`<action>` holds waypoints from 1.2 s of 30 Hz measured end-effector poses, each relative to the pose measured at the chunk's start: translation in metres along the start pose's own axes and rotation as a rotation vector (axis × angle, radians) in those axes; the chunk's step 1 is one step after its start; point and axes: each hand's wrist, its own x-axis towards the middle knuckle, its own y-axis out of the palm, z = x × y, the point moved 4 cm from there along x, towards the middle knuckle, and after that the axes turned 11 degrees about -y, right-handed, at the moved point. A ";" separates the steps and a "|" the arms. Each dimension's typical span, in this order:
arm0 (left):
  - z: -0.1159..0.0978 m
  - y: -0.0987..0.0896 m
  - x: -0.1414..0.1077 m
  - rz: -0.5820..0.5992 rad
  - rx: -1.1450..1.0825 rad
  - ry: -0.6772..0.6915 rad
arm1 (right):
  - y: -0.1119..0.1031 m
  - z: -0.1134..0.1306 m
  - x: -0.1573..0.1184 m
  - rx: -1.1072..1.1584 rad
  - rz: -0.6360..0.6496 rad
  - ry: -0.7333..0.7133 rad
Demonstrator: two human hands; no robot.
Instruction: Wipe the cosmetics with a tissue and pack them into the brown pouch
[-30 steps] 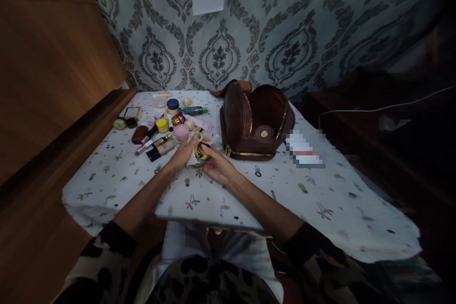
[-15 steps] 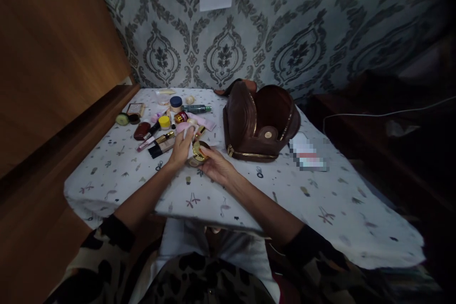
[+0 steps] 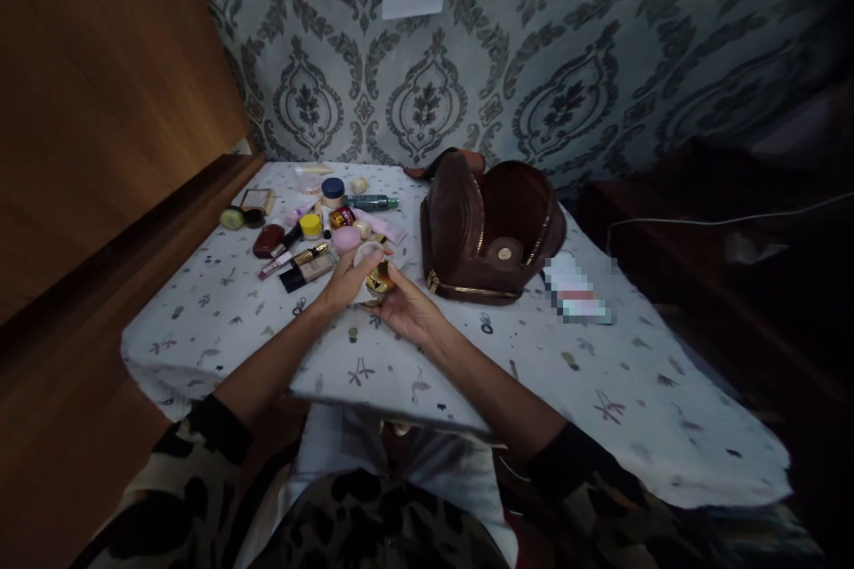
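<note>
Over the front middle of the table, my right hand is closed on a shiny gold round case, perhaps a compact. My left hand is closed around a white cloth or wipe, which presses against the case from the left. Just beyond my fingers lies a pink round container. A flat bottle with a black cap rests left of my left hand. Farther back stand a yellow-lidded jar and a blue-lidded jar.
A brown handbag stands unzipped right of my hands, with a blurred-out phone-like object beside it. Other cosmetics, including a dark green tube and a brown pouch-like item, lie at left. A wooden cabinet borders the table.
The gold case has turned in my hands, its shiny face now more toward me. The white cloth has spread around its left and upper side.
</note>
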 end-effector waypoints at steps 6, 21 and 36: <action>0.010 -0.024 0.016 -0.329 -0.071 0.076 | -0.004 -0.003 -0.001 -0.009 -0.033 0.029; 0.000 -0.002 0.004 -0.015 -0.164 -0.060 | -0.002 0.000 -0.001 0.023 -0.047 0.068; 0.005 -0.002 0.010 0.097 -0.211 -0.191 | 0.001 0.001 -0.003 0.004 -0.011 0.074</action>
